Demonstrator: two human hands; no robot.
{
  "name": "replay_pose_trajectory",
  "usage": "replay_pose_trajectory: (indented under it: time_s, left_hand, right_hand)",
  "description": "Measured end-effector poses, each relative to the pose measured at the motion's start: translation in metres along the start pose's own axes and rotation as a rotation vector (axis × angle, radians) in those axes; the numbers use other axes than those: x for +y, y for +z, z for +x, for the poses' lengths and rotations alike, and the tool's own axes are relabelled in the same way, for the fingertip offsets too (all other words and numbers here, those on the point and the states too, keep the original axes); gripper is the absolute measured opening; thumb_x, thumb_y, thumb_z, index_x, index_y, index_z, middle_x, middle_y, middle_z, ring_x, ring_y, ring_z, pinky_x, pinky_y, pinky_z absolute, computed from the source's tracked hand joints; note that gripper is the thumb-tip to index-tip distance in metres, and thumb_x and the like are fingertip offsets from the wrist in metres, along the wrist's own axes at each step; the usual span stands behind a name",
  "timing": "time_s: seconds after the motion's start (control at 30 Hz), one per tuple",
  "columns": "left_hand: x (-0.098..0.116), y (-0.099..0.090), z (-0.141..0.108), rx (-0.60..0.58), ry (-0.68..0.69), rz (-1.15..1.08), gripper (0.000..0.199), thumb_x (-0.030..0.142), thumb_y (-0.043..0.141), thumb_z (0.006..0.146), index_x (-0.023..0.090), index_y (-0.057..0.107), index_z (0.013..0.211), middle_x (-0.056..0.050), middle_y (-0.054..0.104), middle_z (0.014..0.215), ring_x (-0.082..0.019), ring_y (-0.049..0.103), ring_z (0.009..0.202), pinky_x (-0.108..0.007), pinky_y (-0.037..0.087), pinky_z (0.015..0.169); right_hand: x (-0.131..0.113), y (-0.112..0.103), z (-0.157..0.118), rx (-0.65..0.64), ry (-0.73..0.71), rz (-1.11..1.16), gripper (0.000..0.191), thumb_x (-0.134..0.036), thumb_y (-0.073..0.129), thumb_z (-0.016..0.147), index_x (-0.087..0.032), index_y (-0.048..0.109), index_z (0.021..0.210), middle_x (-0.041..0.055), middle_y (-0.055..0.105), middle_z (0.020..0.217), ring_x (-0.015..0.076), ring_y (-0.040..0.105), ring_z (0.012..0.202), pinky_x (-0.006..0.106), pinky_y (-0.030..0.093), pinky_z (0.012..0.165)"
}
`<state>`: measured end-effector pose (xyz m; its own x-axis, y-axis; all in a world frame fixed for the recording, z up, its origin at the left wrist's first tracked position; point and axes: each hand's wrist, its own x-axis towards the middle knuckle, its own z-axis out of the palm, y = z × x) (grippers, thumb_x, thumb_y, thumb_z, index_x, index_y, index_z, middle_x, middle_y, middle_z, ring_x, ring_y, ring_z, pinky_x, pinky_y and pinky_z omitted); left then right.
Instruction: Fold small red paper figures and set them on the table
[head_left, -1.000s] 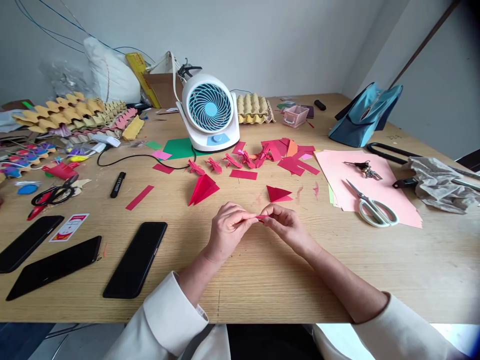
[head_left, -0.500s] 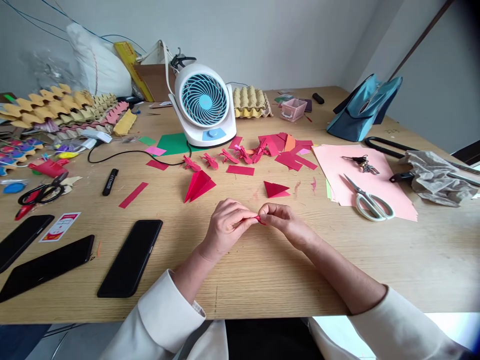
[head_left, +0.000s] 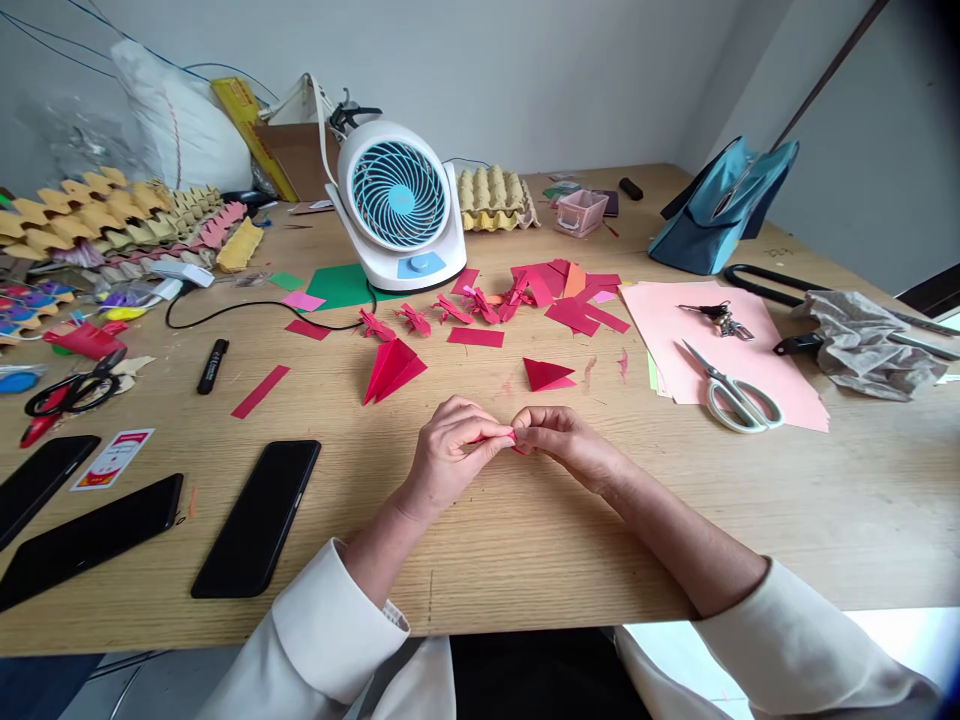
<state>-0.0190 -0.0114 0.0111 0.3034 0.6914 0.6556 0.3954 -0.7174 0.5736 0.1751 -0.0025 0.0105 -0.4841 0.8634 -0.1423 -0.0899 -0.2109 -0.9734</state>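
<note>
Between my fingertips is a small folded piece of red paper (head_left: 516,436), mostly hidden by the fingers. My left hand (head_left: 454,446) pinches its left end with thumb and index finger. From the other side my right hand (head_left: 564,442) pinches it too, the fingertips of both hands nearly meeting just above the table. Beyond my hands lie a folded red paper triangle (head_left: 546,375) and a larger folded red paper shape (head_left: 393,371). A row of small folded red paper figures (head_left: 415,320) stretches across the table behind them.
A white fan (head_left: 401,205) stands at the back, near egg trays (head_left: 491,198). White-handled scissors (head_left: 739,395) and keys (head_left: 724,318) lie on pink paper (head_left: 652,330) to the right. To the left are a black marker (head_left: 213,366), black phones (head_left: 259,520) and black-handled scissors (head_left: 79,388).
Both hands keep their pinch on the red paper, and the fingertips have shifted slightly closer together. The whole view has moved a little as the head turned.
</note>
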Motion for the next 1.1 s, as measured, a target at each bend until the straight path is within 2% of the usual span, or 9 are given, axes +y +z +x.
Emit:
replay_pose_trajectory:
  time_s: [0.2, 0.43, 0.7, 0.8, 0.93, 1.1]
  left_hand:
    - [0.001, -0.001, 0.000, -0.003, 0.002, -0.028, 0.003, 0.023, 0.076, 0.083, 0.021, 0.075, 0.080, -0.003, 0.072, 0.074, -0.016, 0.063, 0.075, -0.031, 0.052, 0.072]
    - [0.006, -0.001, 0.002, -0.029, -0.045, -0.082, 0.007, 0.026, 0.077, 0.083, 0.021, 0.074, 0.079, -0.003, 0.071, 0.074, -0.016, 0.063, 0.074, -0.031, 0.052, 0.071]
    - [0.004, 0.000, 0.001, -0.025, -0.029, -0.089, 0.007, 0.026, 0.078, 0.082, 0.021, 0.074, 0.077, -0.003, 0.071, 0.071, -0.016, 0.062, 0.072, -0.030, 0.051, 0.068]
    - [0.003, -0.002, 0.002, -0.064, -0.007, -0.087, 0.005, 0.024, 0.077, 0.082, 0.022, 0.075, 0.079, -0.003, 0.072, 0.072, -0.017, 0.062, 0.074, -0.031, 0.051, 0.070]
    - [0.003, -0.004, 0.004, -0.125, 0.018, -0.095, 0.002, 0.021, 0.075, 0.084, 0.021, 0.075, 0.082, -0.003, 0.073, 0.073, -0.017, 0.061, 0.076, -0.031, 0.051, 0.072]
    - [0.002, -0.002, 0.003, -0.114, -0.009, -0.113, 0.005, 0.022, 0.075, 0.084, 0.021, 0.074, 0.079, -0.003, 0.072, 0.073, -0.017, 0.062, 0.075, -0.031, 0.051, 0.071]
  right_hand:
    - [0.000, -0.003, 0.000, -0.021, 0.051, 0.008, 0.030, -0.044, 0.076, 0.073, -0.016, 0.066, 0.071, -0.0019, 0.056, 0.064, 0.0119, 0.046, 0.064, 0.028, 0.036, 0.068]
    - [-0.002, -0.005, 0.000, -0.093, 0.087, 0.108, 0.024, -0.038, 0.077, 0.071, -0.016, 0.068, 0.071, -0.0013, 0.059, 0.064, 0.0113, 0.049, 0.062, 0.027, 0.039, 0.067]
    - [-0.005, -0.015, 0.000, -0.174, 0.008, -0.092, 0.032, -0.046, 0.075, 0.077, -0.016, 0.068, 0.070, -0.0016, 0.058, 0.065, 0.0117, 0.047, 0.064, 0.027, 0.038, 0.066]
    - [-0.005, -0.016, 0.000, -0.202, -0.007, -0.113, 0.032, -0.046, 0.073, 0.079, -0.016, 0.068, 0.071, -0.0027, 0.056, 0.065, 0.0111, 0.046, 0.063, 0.026, 0.038, 0.066]
    - [-0.006, -0.018, 0.000, -0.216, -0.051, -0.142, 0.031, -0.045, 0.073, 0.080, -0.015, 0.068, 0.073, -0.0025, 0.057, 0.067, 0.0105, 0.046, 0.064, 0.026, 0.039, 0.066]
    - [-0.006, -0.019, 0.001, -0.186, -0.056, -0.206, 0.032, -0.046, 0.072, 0.081, -0.014, 0.069, 0.074, -0.0014, 0.059, 0.069, 0.0103, 0.047, 0.063, 0.026, 0.039, 0.064]
